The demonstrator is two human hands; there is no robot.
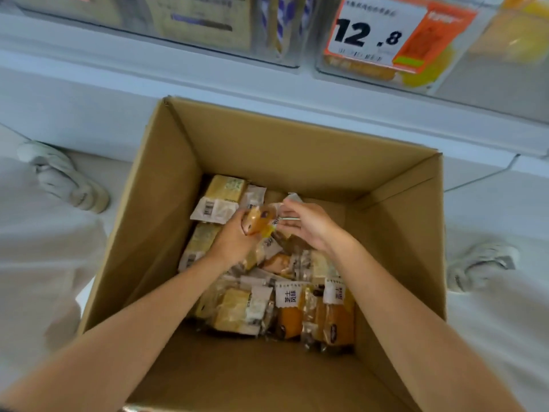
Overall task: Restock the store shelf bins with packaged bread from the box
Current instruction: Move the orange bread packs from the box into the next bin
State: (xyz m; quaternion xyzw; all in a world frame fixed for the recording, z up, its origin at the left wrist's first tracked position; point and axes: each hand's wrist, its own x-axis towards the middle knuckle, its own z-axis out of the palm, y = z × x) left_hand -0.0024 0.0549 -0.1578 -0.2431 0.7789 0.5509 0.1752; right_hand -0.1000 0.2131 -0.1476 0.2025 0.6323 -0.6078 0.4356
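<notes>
The box (166, 188) is one, of plain brown cardboard, open on top. On its bottom lies a pile of glossy plastic packets (237, 310) of bread, too overlapped for you to count exactly. Your left hand (234, 239) curls around one orange packet (258, 223) just above the pile, and your right hand (309, 226) touches its wrapper end with almost straight fingers.

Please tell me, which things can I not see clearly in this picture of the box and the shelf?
Head view: small print on the price tag is blurred; only 12.8 reads.
The shelf bins: cut by the top edge, contents blurred.
Some bread packets beneath the left hand and right hand: hidden by them.
Whether the right hand pinches the orange packet that the left hand grips: blurred.
</notes>
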